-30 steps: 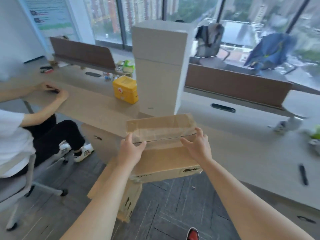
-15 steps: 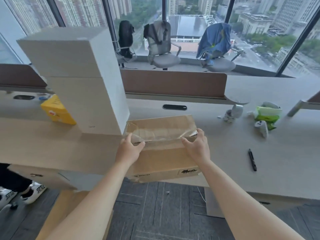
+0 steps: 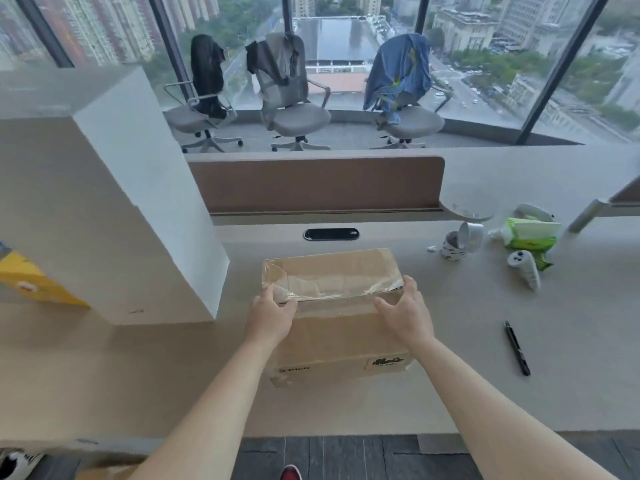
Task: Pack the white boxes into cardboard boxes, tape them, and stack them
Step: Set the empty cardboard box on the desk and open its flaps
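My left grip and right grip clasp opposite sides of the one taped cardboard box, fingers curled round its edges to keep it level on the desk, just right of the tall white boxes, whose number I cannot tell; one pen lies right, three chairs stand beyond

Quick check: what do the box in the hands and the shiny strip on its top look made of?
Box: likely brown cardboard, matte; dull tan faces with a printed label. Strip: seemingly clear plastic packing tape, glossy; it glints and wrinkles, cardboard showing through.
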Demonstrator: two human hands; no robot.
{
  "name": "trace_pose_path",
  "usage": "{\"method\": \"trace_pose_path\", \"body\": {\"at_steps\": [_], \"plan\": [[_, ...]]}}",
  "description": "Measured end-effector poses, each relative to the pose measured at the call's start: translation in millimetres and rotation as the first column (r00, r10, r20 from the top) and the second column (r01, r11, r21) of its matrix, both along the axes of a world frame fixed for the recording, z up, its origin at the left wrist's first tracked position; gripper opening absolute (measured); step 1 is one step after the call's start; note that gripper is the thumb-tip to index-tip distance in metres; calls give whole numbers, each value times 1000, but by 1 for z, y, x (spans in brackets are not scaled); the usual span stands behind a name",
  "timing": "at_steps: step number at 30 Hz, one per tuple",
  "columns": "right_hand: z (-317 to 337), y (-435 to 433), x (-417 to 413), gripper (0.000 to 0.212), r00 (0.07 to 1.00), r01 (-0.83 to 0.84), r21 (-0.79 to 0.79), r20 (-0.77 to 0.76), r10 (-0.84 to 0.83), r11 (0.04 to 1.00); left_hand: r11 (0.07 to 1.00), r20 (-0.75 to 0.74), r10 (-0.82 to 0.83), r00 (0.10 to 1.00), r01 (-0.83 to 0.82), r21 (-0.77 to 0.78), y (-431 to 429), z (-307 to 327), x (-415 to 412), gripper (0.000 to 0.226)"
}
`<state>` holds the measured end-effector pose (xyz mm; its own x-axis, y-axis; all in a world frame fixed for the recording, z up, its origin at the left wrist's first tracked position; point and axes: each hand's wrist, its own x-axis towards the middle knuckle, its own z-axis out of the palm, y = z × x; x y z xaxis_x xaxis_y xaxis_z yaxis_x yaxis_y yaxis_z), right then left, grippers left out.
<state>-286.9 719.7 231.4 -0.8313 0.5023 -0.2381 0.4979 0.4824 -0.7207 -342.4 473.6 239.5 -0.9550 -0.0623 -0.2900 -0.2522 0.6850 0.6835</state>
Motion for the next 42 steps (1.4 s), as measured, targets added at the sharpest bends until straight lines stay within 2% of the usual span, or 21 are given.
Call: {"method": "trace_pose_path", "body": {"at_steps": [3,7,8,12,21,23,27,30,33,37,42], "plan": [[-9,-2,-22,83,998,43,-1,42,-43,999,998,35,-60,998,59,19,2,-11,-35,41],[-24,0,-47,86,990,116,-17,80,-114,993,992,92,-125,988,124,15,7,-40,-79,22],[-28,1,-52,86,988,130,-19,89,-128,991,990,105,-138,985,138,11,8,-46,-86,24],[-44,3,-61,87,981,164,1,106,-164,986,984,104,-163,981,169,-52,14,-56,-97,60],[-56,11,-59,84,984,160,23,71,-162,987,988,58,-130,990,134,-79,22,-56,-86,60],[-52,16,-56,78,980,164,71,103,-170,984,990,57,-116,992,120,-72,21,-52,-78,56],[-47,20,-49,48,968,127,187,189,-163,974,999,131,0,991,7,-52,17,-46,-64,42],[-42,24,-41,48,973,96,141,197,-123,985,999,175,14,984,-8,-34,18,-36,-51,44],[-36,31,-30,52,983,72,58,163,-80,996,996,207,43,977,-57,63,20,-25,-40,43],[-18,40,-14,49,994,97,-47,57,-94,994,985,141,77,987,-96,141,21,-11,-20,45],[6,51,6,51,986,166,-72,10,-165,984,970,51,138,989,-145,197,24,12,8,47]]}}
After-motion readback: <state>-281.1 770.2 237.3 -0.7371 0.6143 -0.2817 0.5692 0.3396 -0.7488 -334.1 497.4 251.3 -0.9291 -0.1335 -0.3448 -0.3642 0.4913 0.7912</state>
